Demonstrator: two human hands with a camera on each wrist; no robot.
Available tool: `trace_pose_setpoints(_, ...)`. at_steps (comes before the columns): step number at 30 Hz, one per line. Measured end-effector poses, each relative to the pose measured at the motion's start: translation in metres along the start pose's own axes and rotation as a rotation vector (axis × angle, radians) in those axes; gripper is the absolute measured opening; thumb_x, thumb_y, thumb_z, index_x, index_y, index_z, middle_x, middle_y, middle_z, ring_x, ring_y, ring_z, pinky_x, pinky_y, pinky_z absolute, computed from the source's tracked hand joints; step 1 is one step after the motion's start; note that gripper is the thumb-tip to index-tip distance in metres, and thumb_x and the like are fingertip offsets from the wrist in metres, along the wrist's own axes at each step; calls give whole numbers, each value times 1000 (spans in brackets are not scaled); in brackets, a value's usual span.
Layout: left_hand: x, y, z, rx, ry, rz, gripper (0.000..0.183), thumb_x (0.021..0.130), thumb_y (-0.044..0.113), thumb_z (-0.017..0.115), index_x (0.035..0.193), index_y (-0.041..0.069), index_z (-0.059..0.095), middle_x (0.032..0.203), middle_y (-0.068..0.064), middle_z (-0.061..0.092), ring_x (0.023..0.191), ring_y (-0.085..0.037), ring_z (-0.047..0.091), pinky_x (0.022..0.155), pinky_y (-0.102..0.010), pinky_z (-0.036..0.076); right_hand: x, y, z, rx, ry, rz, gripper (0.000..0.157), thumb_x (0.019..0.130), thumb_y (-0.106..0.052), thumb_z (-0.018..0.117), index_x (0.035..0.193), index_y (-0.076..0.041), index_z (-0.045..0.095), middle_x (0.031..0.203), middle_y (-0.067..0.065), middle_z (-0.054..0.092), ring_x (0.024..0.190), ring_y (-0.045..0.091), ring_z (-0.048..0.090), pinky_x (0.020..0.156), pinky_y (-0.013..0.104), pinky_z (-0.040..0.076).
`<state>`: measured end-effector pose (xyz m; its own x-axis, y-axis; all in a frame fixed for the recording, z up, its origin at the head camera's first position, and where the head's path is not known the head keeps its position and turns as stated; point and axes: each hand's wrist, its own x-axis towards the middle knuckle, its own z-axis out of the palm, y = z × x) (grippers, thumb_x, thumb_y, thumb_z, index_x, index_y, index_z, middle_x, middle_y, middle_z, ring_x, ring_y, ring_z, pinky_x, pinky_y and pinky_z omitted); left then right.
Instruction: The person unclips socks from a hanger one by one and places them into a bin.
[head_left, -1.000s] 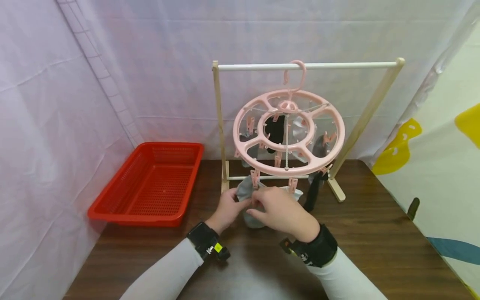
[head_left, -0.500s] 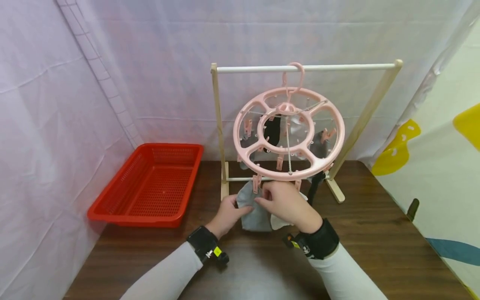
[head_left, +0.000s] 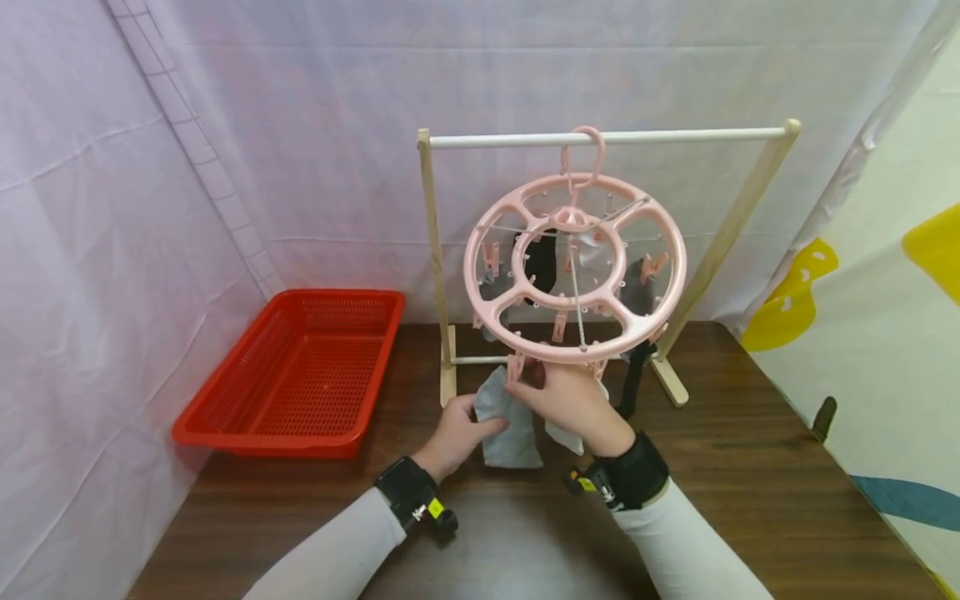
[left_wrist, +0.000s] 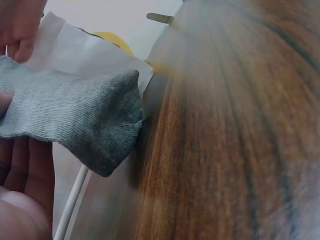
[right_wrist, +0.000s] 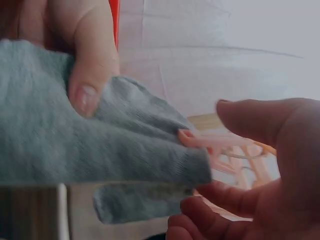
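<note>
A light grey sock (head_left: 513, 435) hangs below the front rim of a round pink clip hanger (head_left: 651, 327). My left hand (head_left: 454, 435) pinches its left edge, thumb in front and fingers behind. In the right wrist view a pink clothes peg (right_wrist: 197, 139) grips the sock's top edge. Beside that peg is my right hand (head_left: 576, 406), its thumb raised apart from the fingers. The fingertips are right at the sock's corner. A white sock (head_left: 564, 437) hangs behind the right hand, partly hidden by it.
The hanger hooks over a white rail (head_left: 675, 135) on a wooden stand. Black (head_left: 542, 265) and dark grey socks (head_left: 637, 292) hang from other pegs. A red plastic basket (head_left: 375, 358) stands on the brown table (head_left: 750, 467) at the left.
The right hand has shifted left to the peg, and its thumb and fingers have spread. The grey sock now hangs flatter and in fuller view. The hanger has swung slightly.
</note>
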<state>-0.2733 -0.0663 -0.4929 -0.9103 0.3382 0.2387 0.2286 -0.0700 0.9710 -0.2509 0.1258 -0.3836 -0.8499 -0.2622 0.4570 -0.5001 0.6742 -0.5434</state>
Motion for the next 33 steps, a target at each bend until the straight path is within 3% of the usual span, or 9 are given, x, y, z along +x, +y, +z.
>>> trace_pose_setpoints(8, -1, 4, 1, 4, 1, -3, 30, 79, 1, 74, 107, -7, 68, 102, -19, 73, 88, -17, 69, 79, -33, 56, 3, 2, 14, 236, 35, 125, 25, 83, -37, 75, 89, -19, 58, 77, 0, 58, 70, 18, 56, 61, 33, 47)
trace_pose_setpoints(13, 0, 1, 2, 13, -4, -14, 30, 80, -2, 73, 109, -7, 68, 104, -19, 72, 88, -14, 68, 79, -32, 56, 3, -3, 17, 373, 80, 161, 27, 86, -30, 73, 90, -12, 54, 77, 4, 56, 70, 20, 56, 59, 27, 45)
trace_pose_setpoints(18, -5, 18, 4, 41, -17, -3, 29, 80, -2, 72, 107, -9, 67, 103, -20, 72, 87, -14, 68, 80, -32, 56, 3, -6, 20, 421, 132, 205, 26, 85, -24, 74, 87, -11, 51, 74, 3, 55, 67, 17, 56, 57, 24, 43)
trace_pose_setpoints(22, -11, 33, 7, 42, -20, 3, 28, 80, -1, 72, 107, -10, 67, 102, -20, 73, 87, -13, 67, 80, -31, 55, 3, -7, 22, 484, 153, 214, 22, 86, -21, 72, 88, -10, 53, 73, 5, 57, 65, 17, 56, 56, 24, 44)
trace_pose_setpoints(29, -11, 33, 6, 41, -27, -17, 29, 80, -1, 72, 108, -9, 67, 104, -21, 72, 88, -13, 68, 81, -31, 55, 4, -7, 24, 629, 152, 205, 20, 90, -17, 69, 91, -2, 56, 74, 19, 61, 67, 27, 58, 58, 25, 46)
trace_pose_setpoints(33, -11, 32, 6, 35, -28, -16, 29, 81, -2, 72, 108, -9, 67, 103, -21, 72, 88, -14, 68, 81, -32, 55, 5, -4, 24, 683, 144, 221, 19, 91, -18, 67, 92, -3, 56, 75, 17, 61, 68, 26, 58, 60, 26, 46)
